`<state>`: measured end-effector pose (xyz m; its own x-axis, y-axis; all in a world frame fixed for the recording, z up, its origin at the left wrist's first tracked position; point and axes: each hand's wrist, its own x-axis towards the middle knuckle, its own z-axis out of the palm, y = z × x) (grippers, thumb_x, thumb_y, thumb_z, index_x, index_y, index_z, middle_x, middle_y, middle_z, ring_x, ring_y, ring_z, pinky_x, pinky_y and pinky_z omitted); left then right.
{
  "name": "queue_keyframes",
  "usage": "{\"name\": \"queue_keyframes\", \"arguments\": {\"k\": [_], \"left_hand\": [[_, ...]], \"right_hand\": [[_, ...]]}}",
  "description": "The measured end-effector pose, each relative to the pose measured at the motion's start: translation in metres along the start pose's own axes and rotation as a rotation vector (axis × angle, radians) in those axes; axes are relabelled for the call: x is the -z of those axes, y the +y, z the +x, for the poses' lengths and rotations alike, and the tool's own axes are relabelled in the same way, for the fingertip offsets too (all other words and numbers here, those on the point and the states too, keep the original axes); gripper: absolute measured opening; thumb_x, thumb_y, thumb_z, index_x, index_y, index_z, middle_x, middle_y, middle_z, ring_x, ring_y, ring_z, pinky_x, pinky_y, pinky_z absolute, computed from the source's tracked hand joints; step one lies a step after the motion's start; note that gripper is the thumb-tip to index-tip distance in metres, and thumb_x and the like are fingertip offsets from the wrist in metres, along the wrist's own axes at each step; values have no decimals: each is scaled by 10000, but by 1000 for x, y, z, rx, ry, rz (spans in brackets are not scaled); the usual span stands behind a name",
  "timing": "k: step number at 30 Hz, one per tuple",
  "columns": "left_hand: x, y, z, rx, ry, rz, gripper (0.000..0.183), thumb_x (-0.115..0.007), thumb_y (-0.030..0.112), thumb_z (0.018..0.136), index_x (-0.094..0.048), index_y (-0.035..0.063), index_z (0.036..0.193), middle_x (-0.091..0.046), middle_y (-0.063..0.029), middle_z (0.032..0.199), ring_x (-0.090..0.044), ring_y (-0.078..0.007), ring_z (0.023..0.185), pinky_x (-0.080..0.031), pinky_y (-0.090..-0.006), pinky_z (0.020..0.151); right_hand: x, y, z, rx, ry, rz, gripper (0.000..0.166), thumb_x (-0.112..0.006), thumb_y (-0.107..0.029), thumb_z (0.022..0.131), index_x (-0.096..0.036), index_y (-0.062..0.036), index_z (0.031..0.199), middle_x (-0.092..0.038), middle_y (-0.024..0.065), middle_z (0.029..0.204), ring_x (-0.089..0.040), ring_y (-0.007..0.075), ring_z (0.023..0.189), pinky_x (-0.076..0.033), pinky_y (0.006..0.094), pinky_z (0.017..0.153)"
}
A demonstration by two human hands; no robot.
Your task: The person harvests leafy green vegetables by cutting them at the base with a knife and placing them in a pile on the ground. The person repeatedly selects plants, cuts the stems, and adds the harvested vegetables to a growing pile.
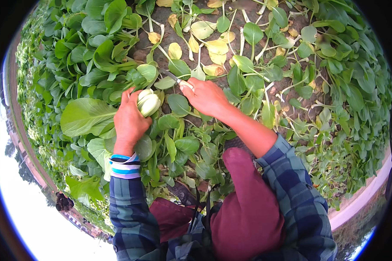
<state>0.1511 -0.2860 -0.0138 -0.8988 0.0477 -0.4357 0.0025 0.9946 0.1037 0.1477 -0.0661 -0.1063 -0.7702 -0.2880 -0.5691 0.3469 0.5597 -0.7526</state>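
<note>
My left hand grips a head of bok choy from the side. Its pale, thick stalk base points up and to the right, while broad green leaves spread out to the left of my wrist. In my right hand is a small knife with a light handle. The knife's metal blade points up and left, towards leaves of the standing plants, and its tip lies close to the foliage. A gap separates the blade from the bok choy in my left hand.
Dense standing bok choy fills the left side. Brown soil ahead carries cut stalks and yellowed leaves. More leafy plants grow at the right. Below are my bent knees and a dark shoe among low leaves.
</note>
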Motion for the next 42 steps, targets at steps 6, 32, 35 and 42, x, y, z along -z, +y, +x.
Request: {"name": "queue_keyframes", "arguments": {"k": [6, 32, 35, 42], "left_hand": [[0, 0, 2, 63, -29, 5, 671, -778, 77, 611, -606, 106, 1259, -542, -99, 1397, -620, -331, 1150, -531, -400, 937], [-3, -4, 2, 27, 0, 1, 659, -782, 85, 603, -604, 86, 1237, -544, -81, 1387, -616, -322, 1146, -535, -403, 915], [-3, -3, 3, 35, -13, -4, 665, -781, 87, 603, -598, 83, 1242, -546, -86, 1385, -608, -322, 1163, -527, -394, 937], [-8, -10, 2, 16, 21, -8, 646, -784, 83, 607, -613, 93, 1230, -551, -65, 1378, -629, -320, 1124, -542, -411, 890]], "right_hand": [[-7, -7, 8, 23, -2, -72, 420, -465, -393, 983, -640, -18, 1053, -703, 245, 881, -683, 442, 847, -533, 543, 796], [3, -11, 7, 81, 96, -67, 388, -541, -387, 976, -608, -11, 1043, -674, 246, 763, -666, 448, 742, -530, 548, 715], [-7, -7, 14, 91, 108, -78, 391, -536, -388, 979, -608, -5, 1020, -675, 249, 770, -670, 447, 751, -530, 551, 721], [-9, -13, 25, 115, 80, -77, 399, -532, -389, 977, -638, -4, 970, -685, 246, 806, -678, 431, 799, -532, 537, 757]]}}
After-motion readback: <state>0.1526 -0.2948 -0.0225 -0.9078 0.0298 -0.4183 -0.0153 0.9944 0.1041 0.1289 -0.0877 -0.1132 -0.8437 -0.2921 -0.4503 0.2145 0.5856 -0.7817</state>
